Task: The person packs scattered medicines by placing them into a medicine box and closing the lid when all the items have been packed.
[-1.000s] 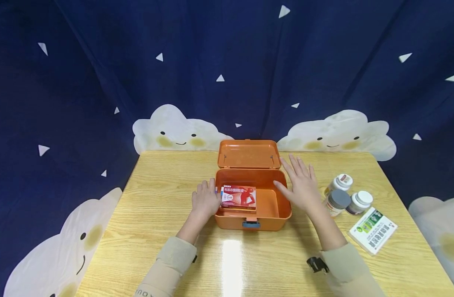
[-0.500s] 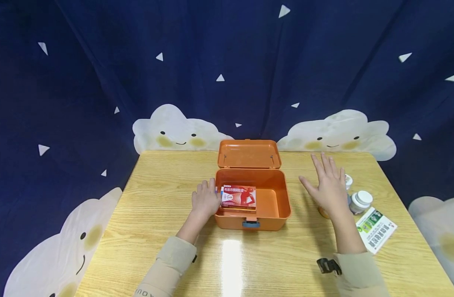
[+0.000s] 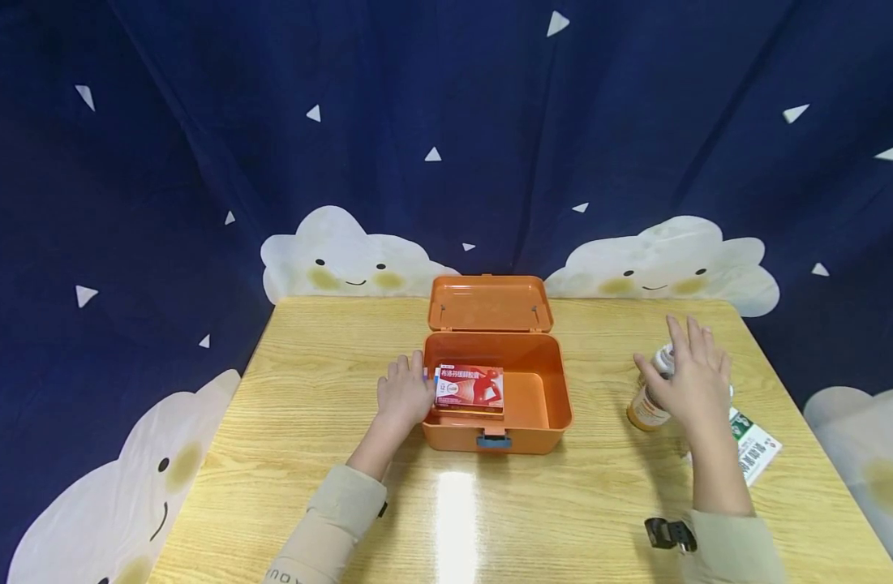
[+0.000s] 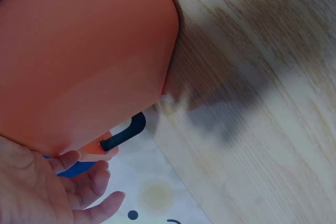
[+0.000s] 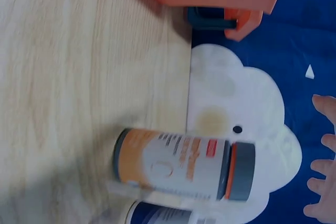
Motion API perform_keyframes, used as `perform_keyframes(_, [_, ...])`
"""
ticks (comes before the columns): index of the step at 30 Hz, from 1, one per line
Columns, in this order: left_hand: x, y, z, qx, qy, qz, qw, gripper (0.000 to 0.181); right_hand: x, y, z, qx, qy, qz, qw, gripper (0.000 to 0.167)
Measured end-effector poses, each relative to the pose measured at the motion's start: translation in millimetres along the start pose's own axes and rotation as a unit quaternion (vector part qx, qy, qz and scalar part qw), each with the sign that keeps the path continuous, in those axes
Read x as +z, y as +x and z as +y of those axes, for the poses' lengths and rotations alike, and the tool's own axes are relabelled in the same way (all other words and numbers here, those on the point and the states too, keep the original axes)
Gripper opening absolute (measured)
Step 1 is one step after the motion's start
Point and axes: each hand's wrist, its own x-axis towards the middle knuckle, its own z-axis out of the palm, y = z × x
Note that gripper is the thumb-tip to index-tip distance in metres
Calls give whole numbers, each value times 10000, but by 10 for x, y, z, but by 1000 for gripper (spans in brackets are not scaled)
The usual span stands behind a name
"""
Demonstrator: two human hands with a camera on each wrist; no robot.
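Observation:
An orange case (image 3: 555, 405) stands with its lid raised, a red medicine carton (image 3: 470, 386) lying in its left part. My left hand (image 3: 404, 391) rests at the case's left rim; the left wrist view has that hand (image 4: 47, 187) beside the orange wall, fingers loosely bent. Above the bottles at the right hovers my right hand (image 3: 694, 388), fingers spread and holding nothing. Partly under it is a grey-capped bottle (image 3: 646, 410), which the right wrist view gives whole, as an orange and white bottle (image 5: 173, 163), apart from the fingers of my right hand (image 5: 325, 169).
A white-capped bottle (image 3: 663, 358) is behind the grey-capped one. Another bottle is mostly hidden behind my right hand. A white and green carton (image 3: 758, 451) lies to the right of my right forearm. A dark blue curtain (image 3: 490, 122) hangs behind the wooden table (image 3: 329, 341).
My right hand has moved right, from beside the case's right rim to over the bottles, and now covers part of them and the carton. My left hand has stayed at the rim.

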Motion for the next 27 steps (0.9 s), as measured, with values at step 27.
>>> perform_keyframes(27, [-6, 2, 3, -33, -32, -3, 10000, 39, -22, -300, 743, 1598, -105, 110, 9870, 86])
